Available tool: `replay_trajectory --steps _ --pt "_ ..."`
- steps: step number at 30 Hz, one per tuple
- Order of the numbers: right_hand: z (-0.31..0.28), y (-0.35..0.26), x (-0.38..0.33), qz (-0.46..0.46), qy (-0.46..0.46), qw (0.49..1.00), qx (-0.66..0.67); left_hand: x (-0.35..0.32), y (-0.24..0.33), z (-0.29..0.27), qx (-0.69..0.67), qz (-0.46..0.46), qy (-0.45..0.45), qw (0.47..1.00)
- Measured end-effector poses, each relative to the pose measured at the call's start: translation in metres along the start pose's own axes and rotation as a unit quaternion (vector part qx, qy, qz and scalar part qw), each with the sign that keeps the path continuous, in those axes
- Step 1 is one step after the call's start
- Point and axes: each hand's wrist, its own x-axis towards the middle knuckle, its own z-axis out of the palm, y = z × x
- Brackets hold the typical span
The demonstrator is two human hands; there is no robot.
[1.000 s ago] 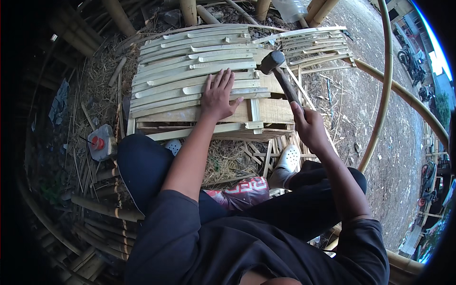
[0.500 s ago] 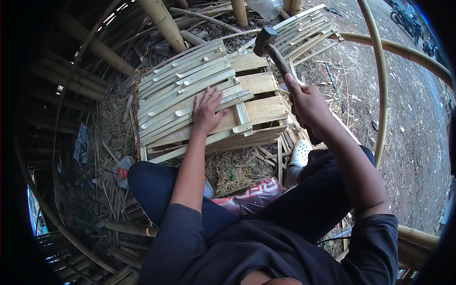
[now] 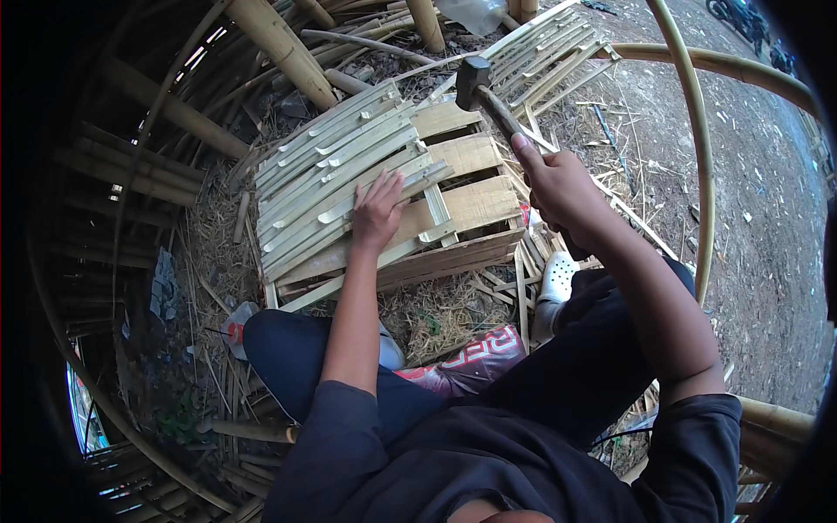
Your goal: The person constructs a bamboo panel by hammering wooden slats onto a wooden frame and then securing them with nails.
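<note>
Your R grip wraps the hammer, upper ctr; L grip, uncurled, lies lower-L of it atop slats slanting up-R.

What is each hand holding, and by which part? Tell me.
Right hand: the hammer, by its handle. Left hand: grips nothing, rests on the slats.

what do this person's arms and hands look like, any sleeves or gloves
A dark T-shirt with short, plain sleeves leaves both forearms bare. The left hand and right hand are ungloved; no watch or bracelet shows.
</note>
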Motion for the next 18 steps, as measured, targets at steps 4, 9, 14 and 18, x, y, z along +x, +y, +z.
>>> replay_trajectory --steps 4,9,14,18 --pt "0.003 0.004 0.004 -0.005 -0.008 1.0 -0.018 0.005 -0.002 -0.007 -0.004 -0.018 0.006 1.0" --pt "0.005 0.0 0.005 0.001 -0.01 1.0 -0.025 -0.001 0.001 0.009 -0.004 -0.021 0.003 1.0" --pt "0.01 0.002 0.01 -0.001 -0.003 0.999 -0.036 0.004 0.002 0.005 -0.062 -0.04 0.025 0.997" --pt "0.013 0.017 0.026 0.005 -0.013 0.998 -0.069 0.012 -0.007 0.011 -0.078 -0.077 -0.021 0.994"
